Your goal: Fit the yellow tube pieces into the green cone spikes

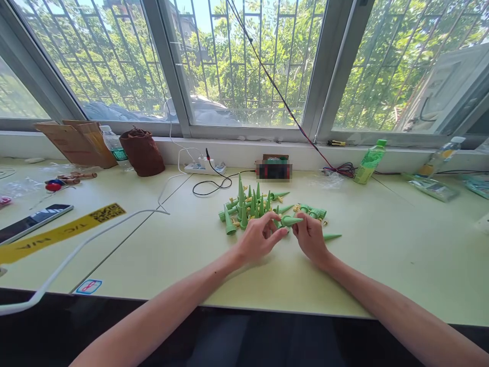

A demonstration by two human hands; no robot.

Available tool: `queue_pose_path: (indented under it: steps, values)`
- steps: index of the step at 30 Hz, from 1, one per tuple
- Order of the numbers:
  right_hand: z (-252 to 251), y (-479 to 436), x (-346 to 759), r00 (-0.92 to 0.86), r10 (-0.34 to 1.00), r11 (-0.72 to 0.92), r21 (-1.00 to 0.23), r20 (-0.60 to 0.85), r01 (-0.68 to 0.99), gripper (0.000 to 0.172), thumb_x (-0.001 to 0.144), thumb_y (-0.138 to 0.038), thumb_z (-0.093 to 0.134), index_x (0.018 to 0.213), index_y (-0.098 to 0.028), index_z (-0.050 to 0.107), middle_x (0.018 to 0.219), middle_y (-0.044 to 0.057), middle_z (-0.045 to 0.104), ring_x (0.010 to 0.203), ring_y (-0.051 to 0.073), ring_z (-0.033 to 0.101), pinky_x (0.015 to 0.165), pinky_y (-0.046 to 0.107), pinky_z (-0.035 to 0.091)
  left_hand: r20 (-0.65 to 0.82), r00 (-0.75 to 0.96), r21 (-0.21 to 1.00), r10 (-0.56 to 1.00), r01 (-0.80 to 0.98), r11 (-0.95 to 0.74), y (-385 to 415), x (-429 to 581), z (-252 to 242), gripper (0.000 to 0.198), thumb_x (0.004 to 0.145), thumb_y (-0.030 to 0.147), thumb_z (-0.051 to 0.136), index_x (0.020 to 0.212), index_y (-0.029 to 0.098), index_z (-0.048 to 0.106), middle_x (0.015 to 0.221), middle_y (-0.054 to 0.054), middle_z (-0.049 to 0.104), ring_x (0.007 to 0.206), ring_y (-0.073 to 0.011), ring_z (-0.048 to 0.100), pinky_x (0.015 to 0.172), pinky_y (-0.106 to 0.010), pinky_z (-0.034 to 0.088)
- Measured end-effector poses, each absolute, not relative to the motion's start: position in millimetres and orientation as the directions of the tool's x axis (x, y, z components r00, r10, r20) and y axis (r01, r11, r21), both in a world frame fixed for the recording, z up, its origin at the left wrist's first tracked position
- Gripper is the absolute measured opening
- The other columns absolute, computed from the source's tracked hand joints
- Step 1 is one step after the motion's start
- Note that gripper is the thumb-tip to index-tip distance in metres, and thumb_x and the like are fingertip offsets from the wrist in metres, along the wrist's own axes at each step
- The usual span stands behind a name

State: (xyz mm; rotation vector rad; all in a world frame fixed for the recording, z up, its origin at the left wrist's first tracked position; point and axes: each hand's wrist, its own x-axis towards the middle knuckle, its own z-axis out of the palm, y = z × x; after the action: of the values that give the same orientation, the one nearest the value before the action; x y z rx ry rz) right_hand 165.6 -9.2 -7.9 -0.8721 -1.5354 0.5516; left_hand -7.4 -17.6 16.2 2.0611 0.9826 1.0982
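Note:
Both my hands meet at one green plastic spike (pixel 291 221), held nearly level just above the table with its point to the right. My right hand (pixel 311 237) is closed around the pointed end. The thumb and forefinger of my left hand (pixel 263 234) are at the wide end, one on either side of the rim; its other fingers are curled. Behind my left hand a pile of similar green spikes (pixel 241 204) stands and lies, with small yellowish pieces among them. Ribbed green caps (pixel 315 212) lie behind my right hand. A loose spike (pixel 332 236) lies right of it.
A white cable (pixel 95 234) and a yellow tag (pixel 64 233) cross the left foreground. A phone (pixel 34 221) lies on the left. At the back stand a brown pouch (pixel 142 153), a power strip (pixel 205 167) and a green bottle (pixel 370 162).

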Motion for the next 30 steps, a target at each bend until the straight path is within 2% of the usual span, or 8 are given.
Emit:
queue_pose_path:
  steps: [5,8,12,18,25,30]
  values:
    - [-6.1,-8.8,167.6,-0.073,0.729,0.664,-0.676,0.681,0.321,0.046,0.101,-0.044,0.033,0.061,-0.021,0.038,0.055,-0.003,0.040,0.050,0.011,0.036,0.050,0.026,0.030,0.318,0.426,0.864,0.847,0.238,-0.444,-20.3,-7.5,22.1,0.045,0.089,0.055,0.052,0.077,0.013,0.059,0.055,0.001,0.054,0.041,-0.0064,0.046,0.041,-0.017,0.032]
    - [-4.1,-8.8,167.9,-0.104,0.702,0.688,-0.634,0.705,0.353,0.045,0.102,-0.041,0.034,0.061,-0.021,0.036,0.056,-0.003,0.039,0.051,0.011,0.035,0.053,0.027,0.030,0.241,0.467,0.929,0.851,0.141,-0.341,-20.6,-8.0,23.3,0.049,0.090,0.060,0.047,0.073,0.014,0.055,0.058,0.001,0.056,0.039,-0.0068,0.050,0.039,-0.017,0.036]
    - [-2.4,-9.0,168.1,-0.123,0.691,0.698,-0.612,0.713,0.373,0.044,0.101,-0.040,0.035,0.061,-0.021,0.035,0.056,-0.003,0.037,0.051,0.012,0.034,0.054,0.027,0.029,0.175,0.495,0.967,0.851,0.075,-0.242,-20.1,-8.2,21.3,0.048,0.086,0.062,0.052,0.082,0.015,0.054,0.066,-0.001,0.062,0.040,-0.0080,0.053,0.035,-0.017,0.037]
    - [-0.9,-9.7,168.7,-0.143,0.690,0.700,-0.603,0.710,0.383,0.041,0.101,-0.036,0.036,0.063,-0.021,0.035,0.057,-0.003,0.037,0.052,0.012,0.034,0.054,0.027,0.029,0.134,0.533,0.982,0.835,0.043,-0.185,-19.1,-8.3,20.5,0.046,0.082,0.060,0.060,0.092,0.016,0.052,0.069,0.000,0.062,0.040,-0.0081,0.054,0.035,-0.017,0.040]
    - [0.0,-9.2,168.2,-0.150,0.700,0.690,-0.608,0.698,0.392,0.042,0.101,-0.037,0.036,0.062,-0.021,0.035,0.056,-0.004,0.037,0.051,0.012,0.033,0.053,0.027,0.028,0.119,0.567,0.985,0.815,0.037,-0.170,-20.0,-9.8,22.0,0.043,0.082,0.055,0.063,0.095,0.017,0.048,0.077,0.000,0.060,0.042,-0.0076,0.055,0.035,-0.017,0.040]
    - [-2.2,-9.0,167.8,-0.119,0.732,0.665,-0.667,0.671,0.335,0.045,0.101,-0.040,0.035,0.060,-0.021,0.034,0.054,-0.004,0.037,0.049,0.010,0.033,0.050,0.026,0.028,0.130,0.560,0.971,0.818,0.095,-0.219,-22.9,-10.5,22.1,0.046,0.083,0.051,0.064,0.111,0.021,0.041,0.083,0.002,0.058,0.045,-0.0074,0.055,0.037,-0.018,0.041]
